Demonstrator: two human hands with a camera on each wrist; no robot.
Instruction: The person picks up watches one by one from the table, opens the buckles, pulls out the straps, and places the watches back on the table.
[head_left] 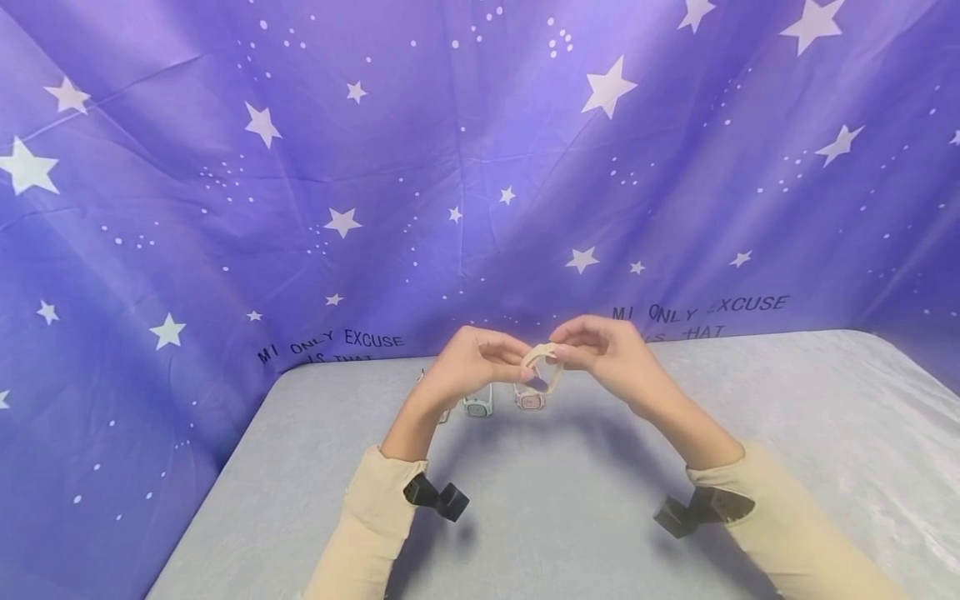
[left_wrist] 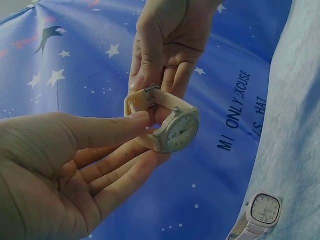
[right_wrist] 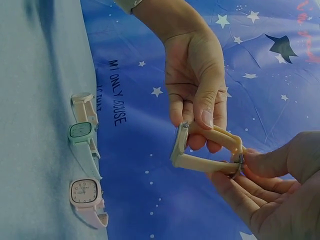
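Note:
A cream wristwatch (left_wrist: 181, 131) with a round pale dial hangs in the air between both hands, its strap closed into a loop. My left hand (head_left: 474, 363) pinches one side of the strap between thumb and fingers. At the buckle (right_wrist: 240, 159), the thumb and fingers of my right hand (head_left: 611, 358) pinch the strap's other side. In the head view the dial cannot be made out. Below, on the table, stand a pink square-faced watch (right_wrist: 85, 192), a mint green watch (right_wrist: 81, 131) and a cream one (right_wrist: 83, 100), partly hidden behind the left arm in the head view.
A grey cloth-covered table (head_left: 555, 508) spreads below the arms. Behind its far edge hangs a purple-blue curtain (head_left: 420, 167) printed with white stars and lettering. Black wrist cameras (head_left: 452, 502) stick out from both cream sleeves (head_left: 787, 517).

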